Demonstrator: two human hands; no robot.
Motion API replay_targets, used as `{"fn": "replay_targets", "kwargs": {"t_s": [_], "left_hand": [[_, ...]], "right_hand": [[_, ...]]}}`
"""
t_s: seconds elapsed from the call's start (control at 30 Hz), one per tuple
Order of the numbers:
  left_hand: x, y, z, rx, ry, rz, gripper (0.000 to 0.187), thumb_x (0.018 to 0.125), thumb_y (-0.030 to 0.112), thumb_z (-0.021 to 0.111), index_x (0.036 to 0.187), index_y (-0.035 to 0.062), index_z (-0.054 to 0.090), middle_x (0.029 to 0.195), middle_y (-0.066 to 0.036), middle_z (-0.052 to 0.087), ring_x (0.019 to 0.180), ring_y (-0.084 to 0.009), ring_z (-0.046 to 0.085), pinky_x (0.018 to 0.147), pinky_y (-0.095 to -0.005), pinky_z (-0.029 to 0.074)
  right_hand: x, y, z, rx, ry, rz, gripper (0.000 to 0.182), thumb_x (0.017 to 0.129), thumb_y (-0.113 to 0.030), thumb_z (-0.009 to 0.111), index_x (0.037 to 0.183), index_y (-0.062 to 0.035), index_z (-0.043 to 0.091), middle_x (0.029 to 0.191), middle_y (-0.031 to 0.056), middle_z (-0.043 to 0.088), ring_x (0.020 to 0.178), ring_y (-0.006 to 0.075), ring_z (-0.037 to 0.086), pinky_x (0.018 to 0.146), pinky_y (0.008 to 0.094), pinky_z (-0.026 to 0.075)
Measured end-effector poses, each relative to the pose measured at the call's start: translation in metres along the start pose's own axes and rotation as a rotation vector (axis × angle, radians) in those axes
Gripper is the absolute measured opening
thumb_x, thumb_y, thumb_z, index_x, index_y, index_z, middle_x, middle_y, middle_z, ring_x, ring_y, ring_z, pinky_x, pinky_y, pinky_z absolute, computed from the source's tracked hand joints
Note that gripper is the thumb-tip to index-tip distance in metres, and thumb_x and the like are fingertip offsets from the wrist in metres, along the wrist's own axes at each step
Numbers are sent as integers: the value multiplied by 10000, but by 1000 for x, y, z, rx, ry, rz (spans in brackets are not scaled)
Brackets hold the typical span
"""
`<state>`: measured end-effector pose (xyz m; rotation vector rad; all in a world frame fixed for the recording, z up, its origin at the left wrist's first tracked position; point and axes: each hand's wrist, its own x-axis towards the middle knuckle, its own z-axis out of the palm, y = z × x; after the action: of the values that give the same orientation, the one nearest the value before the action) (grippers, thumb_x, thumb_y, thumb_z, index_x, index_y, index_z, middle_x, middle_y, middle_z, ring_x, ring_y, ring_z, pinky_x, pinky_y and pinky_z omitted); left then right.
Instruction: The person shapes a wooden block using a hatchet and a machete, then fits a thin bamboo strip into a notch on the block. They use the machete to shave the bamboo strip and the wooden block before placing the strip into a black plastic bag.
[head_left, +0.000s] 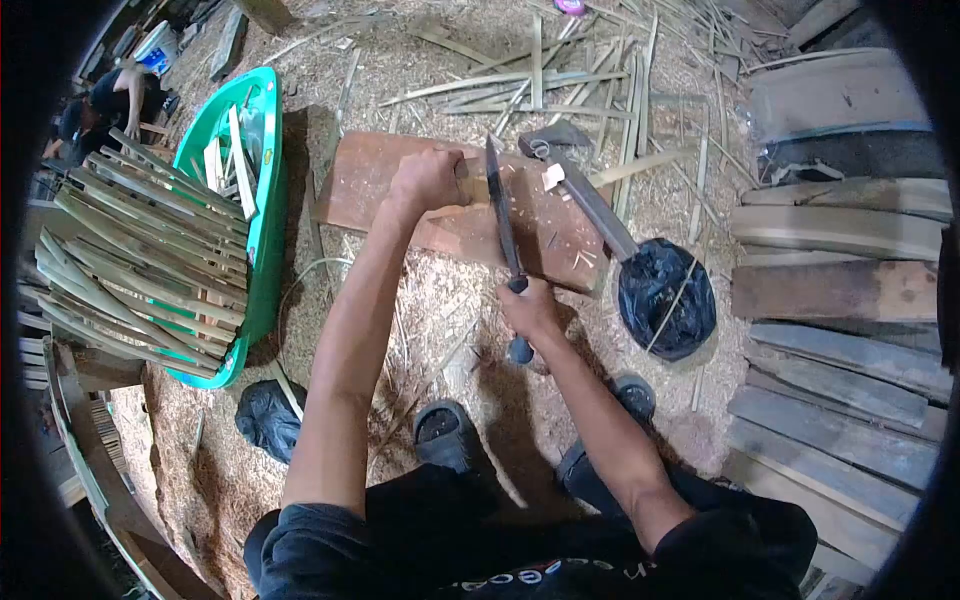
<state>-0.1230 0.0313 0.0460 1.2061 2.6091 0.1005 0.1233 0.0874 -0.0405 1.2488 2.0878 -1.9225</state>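
My right hand [530,308] is wrapped around the dark handle of a long knife [506,228], whose blade points away from me over a reddish-brown wooden board [355,170]. Over the same board, my left hand [428,182] is closed in a fist beside the blade. A short, light-coloured piece of wood [477,188] shows between that fist and the blade; the fingers hide the rest of it. To the right, a long grey-handled tool [598,212] lies across the board, its lower end by a black plastic bag [667,300].
At left stands a green plastic tub [265,200] with many wooden strips [150,250] laid across it. Loose strips [540,85] litter the shavings-covered floor ahead. Planks [840,290] line the right side. Another black bag [268,420] lies near my feet. A person [120,100] crouches at far left.
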Motion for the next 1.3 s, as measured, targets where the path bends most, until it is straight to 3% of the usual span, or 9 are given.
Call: {"fn": "replay_targets", "kwargs": {"t_s": [0.17, 0.27, 0.47, 0.6, 0.83, 0.97, 1.1, 1.2, 1.3], "left_hand": [[0, 0, 1, -12, -5, -3, 632, 592, 485, 849, 1061, 98, 676, 994, -137, 722, 948, -325, 688, 822, -433, 551], [-1, -1, -2, -24, 3, 1, 638, 590, 481, 852, 1064, 92, 679, 989, -142, 723, 943, -329, 689, 820, -435, 552], [6, -2, -5, -25, 22, -11, 619, 583, 472, 860, 1030, 83, 683, 982, -153, 721, 934, -337, 688, 816, -436, 553], [6, -4, -11, -56, -46, -1, 612, 606, 470, 826, 1061, 87, 685, 1033, -156, 719, 979, -322, 686, 863, -418, 551], [10, -10, -2, -77, -38, 3, 618, 557, 455, 866, 978, 45, 671, 984, -174, 718, 912, -347, 688, 801, -420, 550], [28, -17, -10, -74, -67, 27, 661, 549, 461, 872, 1014, 34, 677, 982, -186, 719, 904, -349, 691, 800, -412, 550], [32, -20, -7, -45, -166, -6, 722, 568, 495, 853, 1138, 84, 683, 1100, -182, 706, 1006, -329, 684, 892, -397, 542], [33, -19, -13, -56, -235, 0, 836, 558, 516, 864, 1228, 78, 624, 1163, -169, 684, 1086, -336, 649, 930, -403, 526], [39, -41, 9, -138, 134, 173, 852, 525, 505, 899, 1196, 60, 619, 1270, -172, 620, 1150, -311, 608, 939, -410, 508]], "right_hand": [[-2, -35, -13, 168, 141, -291, 276, 794, -286, 681, 766, -20, 614, 598, 83, 585, 567, 196, 584, 585, 396, 476], [-1, 6, -6, -46, 15, -61, 215, 820, -201, 672, 698, -58, 568, 566, 40, 558, 469, 163, 541, 480, 344, 433], [0, -20, -6, 188, 101, -317, 252, 798, -249, 702, 708, -36, 604, 564, 67, 580, 489, 207, 560, 540, 369, 481], [-17, -12, -5, 139, -140, 289, 212, 810, -232, 665, 702, -56, 617, 573, 55, 601, 498, 173, 586, 493, 348, 473], [-4, -13, -7, 80, 118, -137, 255, 787, -242, 648, 654, -29, 605, 601, 67, 617, 563, 172, 618, 573, 376, 490], [-5, -10, -14, -3, -43, 47, 258, 773, -249, 659, 664, -24, 594, 573, 53, 566, 529, 189, 583, 568, 400, 469], [-16, -35, -14, -51, 115, -253, 215, 797, -217, 661, 716, -37, 576, 559, 41, 555, 510, 187, 583, 525, 380, 480], [-14, -6, -9, 10, -93, 112, 223, 816, -208, 663, 691, -43, 581, 552, 50, 582, 463, 179, 595, 441, 341, 467], [-4, 9, -7, 48, -153, 153, 270, 803, -253, 697, 674, -37, 597, 557, 66, 598, 470, 174, 604, 455, 333, 487]]}}
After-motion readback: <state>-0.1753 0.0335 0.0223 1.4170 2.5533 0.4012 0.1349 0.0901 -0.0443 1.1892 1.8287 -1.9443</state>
